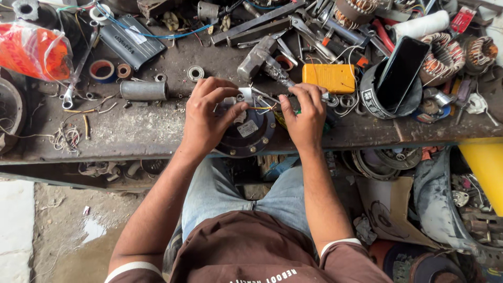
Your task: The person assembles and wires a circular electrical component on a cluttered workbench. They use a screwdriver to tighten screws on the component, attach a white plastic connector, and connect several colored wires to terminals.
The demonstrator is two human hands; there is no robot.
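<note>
At the near edge of the cluttered workbench (131,133) sits the round black motor unit (246,133) I am working on, its rim just overhanging the bench lip above my knees. My left hand (207,118) curls over its left side and top, thumb and fingers closed around a small white piece (245,95) at the far rim, so that hand both steadies the unit and pinches the piece. My right hand (305,116) is closed too, fingertips pinched on the thin yellow and orange wires (262,107) that run from the unit's centre toward the right; whether a tool sits inside that pinch I cannot tell.

By my reckoning I am in the middle of dressing or connecting the leads at the top of the unit, not yet fastening anything. The next move, as I judge it, calls for a fine, steady pull on the wires with the unit kept from rocking off the edge, and for the white piece to stay put under my left thumb.

Just beyond my right hand lies a yellow block (328,77), and a hammer (257,58) rests farther back. A grey metal cylinder (144,90) lies to the left, an orange plastic bag (32,50) at the far left corner.
</note>
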